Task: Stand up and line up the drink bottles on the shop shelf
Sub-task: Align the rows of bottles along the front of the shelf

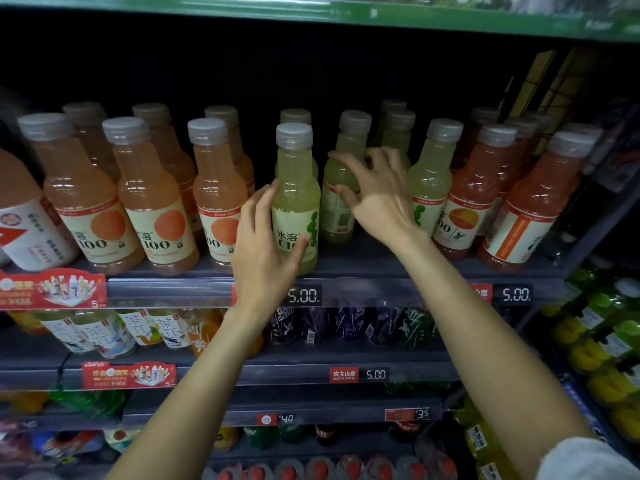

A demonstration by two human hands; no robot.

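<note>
- Far left of the shelf (363,268): orange drink bottles (149,199) stand upright in rows, labels forward, two deep; front ones sit at the lip.
- Left hand (266,251): curled round the lower body of the front lime-green bottle (296,202), thumb across its label, fingertips behind its left side. That bottle stands upright at the shelf lip, long axis vertical.
- Just right and further back: a second lime-green bottle (341,188), set behind the front line, turned so its back label shows, leaning slightly left as far as I can tell.
- Right hand (377,199): fingers spread and bent, pinching this set-back bottle at shoulder and label; clearly the nearer hand to it.
- Judgement: the gap lies in front of this bottle, toward the person; the coming move is likely a pull forward and a twist to face the label out, level with its neighbour.
- Right of that: another lime-green bottle (431,181), then red-orange bottles (471,202), all upright.
- Room: dark shelf back, price strip (304,295) below, more drinks on lower shelves.
</note>
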